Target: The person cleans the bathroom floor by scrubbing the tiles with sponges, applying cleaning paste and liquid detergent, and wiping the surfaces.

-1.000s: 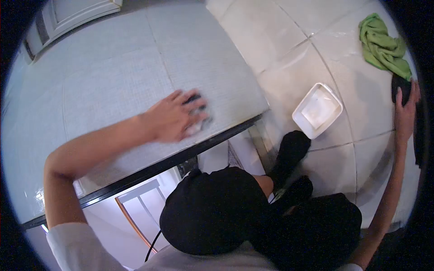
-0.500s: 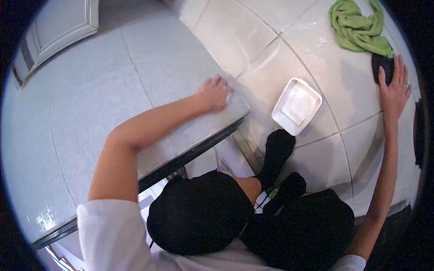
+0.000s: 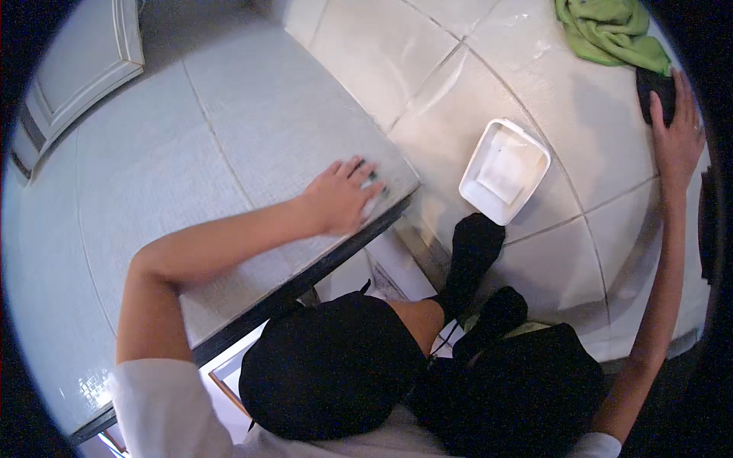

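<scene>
My left hand (image 3: 340,200) lies palm down on a pale tiled counter (image 3: 252,130), near its front corner. Its fingers are stretched and apart, with small dark patches around the tips; whether those are shadow or something under the fingers I cannot tell. At the far right, my right hand (image 3: 679,145) rests with fingers extended on the surface, its thumb over the edge of a black object (image 3: 655,93). Just beyond that object is a crumpled green cloth (image 3: 615,34). Between my hands, a white rectangular plastic tub (image 3: 505,169) stands on the tiles.
The counter's dark front edge (image 3: 305,286) runs diagonally in front of me. A white panelled piece (image 3: 84,69) stands at the upper left. My foot in a black sock (image 3: 476,252) is close to the tub on large pale tiles (image 3: 427,69).
My left hand has moved back toward me and left across the counter, and its fingers now show more spread. My right hand stays by the black object. The view has shifted slightly.
</scene>
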Tool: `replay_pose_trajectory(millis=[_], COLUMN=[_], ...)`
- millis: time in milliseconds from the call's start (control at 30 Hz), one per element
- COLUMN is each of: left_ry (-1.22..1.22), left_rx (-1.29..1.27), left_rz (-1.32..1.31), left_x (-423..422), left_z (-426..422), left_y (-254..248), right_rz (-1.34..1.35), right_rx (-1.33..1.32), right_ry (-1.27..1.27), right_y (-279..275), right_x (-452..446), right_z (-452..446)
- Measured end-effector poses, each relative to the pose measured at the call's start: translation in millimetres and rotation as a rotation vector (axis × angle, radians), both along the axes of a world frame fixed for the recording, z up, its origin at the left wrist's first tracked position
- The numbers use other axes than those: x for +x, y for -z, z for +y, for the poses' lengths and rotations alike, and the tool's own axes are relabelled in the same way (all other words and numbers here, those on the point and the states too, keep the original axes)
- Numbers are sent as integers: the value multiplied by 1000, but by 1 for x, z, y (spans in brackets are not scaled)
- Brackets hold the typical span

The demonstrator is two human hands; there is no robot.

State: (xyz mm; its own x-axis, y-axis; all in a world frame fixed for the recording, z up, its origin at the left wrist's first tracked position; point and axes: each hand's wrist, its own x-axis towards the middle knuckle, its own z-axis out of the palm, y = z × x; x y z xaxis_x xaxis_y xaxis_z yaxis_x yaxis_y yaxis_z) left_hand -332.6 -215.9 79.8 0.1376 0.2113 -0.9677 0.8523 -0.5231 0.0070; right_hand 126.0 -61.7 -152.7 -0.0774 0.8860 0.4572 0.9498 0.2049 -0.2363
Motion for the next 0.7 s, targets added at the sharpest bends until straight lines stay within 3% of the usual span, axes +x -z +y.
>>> replay_pose_trajectory(millis=[100,200,333,400,533,633,700], left_ry=[43,70,15,42,132,310,552], left_rx=[217,293,123,43,-106,-28,55], left_rz=[179,320,78,-183,-154,-55,112], left_x=[-17,-22,-11,-6,26,45,61], left_z=[4,0,-2,-16,-20,-37,-50], left_y=[75,107,50,38,48,82,83], right_rz=[-191,-199,-85,-95,28,-119,-138], right_rx=[-43,-17,-31,12,42,16,-11], right_ry=[67,46,58,83,-16,66,78], right_y=[1,-4,-1,-8,-1,2,-1], right_x=[5,5,-2,-9,-4,-2,-2], right_z=[-1,-3,-4,-7,-5,-4,-4])
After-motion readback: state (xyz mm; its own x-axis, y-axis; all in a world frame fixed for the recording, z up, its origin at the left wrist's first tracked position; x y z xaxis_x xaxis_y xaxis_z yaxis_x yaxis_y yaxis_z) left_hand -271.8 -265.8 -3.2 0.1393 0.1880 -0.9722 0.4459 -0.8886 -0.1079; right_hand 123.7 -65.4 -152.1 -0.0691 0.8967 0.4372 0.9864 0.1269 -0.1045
